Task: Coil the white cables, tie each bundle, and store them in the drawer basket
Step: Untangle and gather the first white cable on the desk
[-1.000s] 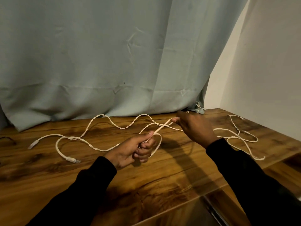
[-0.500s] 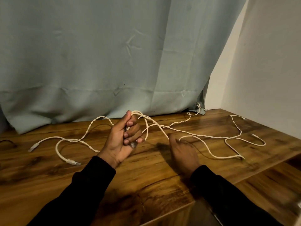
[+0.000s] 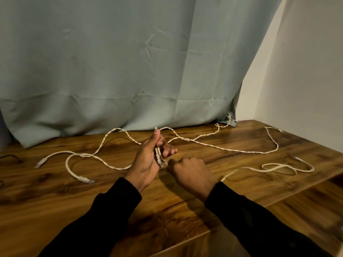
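The white cables [image 3: 228,149] lie spread loosely across the wooden tabletop [image 3: 92,201], with one twisted length running from the centre toward 2 o'clock and a flatter one looping out toward 9 o'clock, its clear plug [image 3: 86,180] resting on the wood. Judged by their slack curves, the cables are light, soft and limp; they should coil readily but may spring open or tangle where runs cross, and the plugs are the only rigid, possibly fragile parts. Best hold appears to be a short way behind a plug, gathering loops into one palm. The left hand [image 3: 148,160], at centre, grips a few short strands upright between thumb and curled fingers. The right hand [image 3: 191,171], just beside it at 3 o'clock, is curled knuckles-up; a cable emerges from beneath its wrist, but whether it pinches that strand cannot be confirmed. The tabletop is smooth woodgrain. A pale blue-grey curtain [image 3: 130,62] hangs at 12 o'clock, touching the tabletop's rear edge; a plain wall [image 3: 306,71] stands at 2 o'clock. No drawer basket is visible.
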